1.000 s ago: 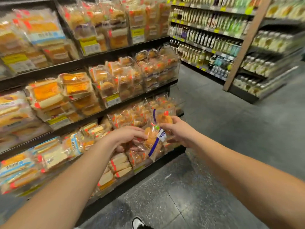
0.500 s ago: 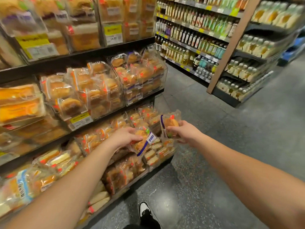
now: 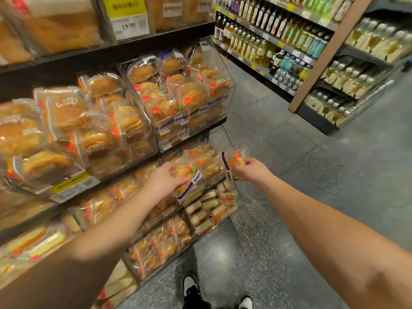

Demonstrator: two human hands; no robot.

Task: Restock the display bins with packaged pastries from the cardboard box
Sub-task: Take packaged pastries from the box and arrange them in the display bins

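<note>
Our left hand [image 3: 163,181] grips one pastry pack [image 3: 189,181] at the lower bin's [image 3: 214,178] front edge, ready to seat it; our right hand [image 3: 252,171] pinches a second pack [image 3: 234,162] beside the bin's right corner, waiting.

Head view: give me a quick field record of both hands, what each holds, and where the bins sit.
left hand: grips a pastry pack at the middle-tier end bin
right hand: holds a second pack in the air, right of that bin
bin below: stocked with sandwich-like packs
cardboard box: not in view
floor: grey, a shoe visible
</note>
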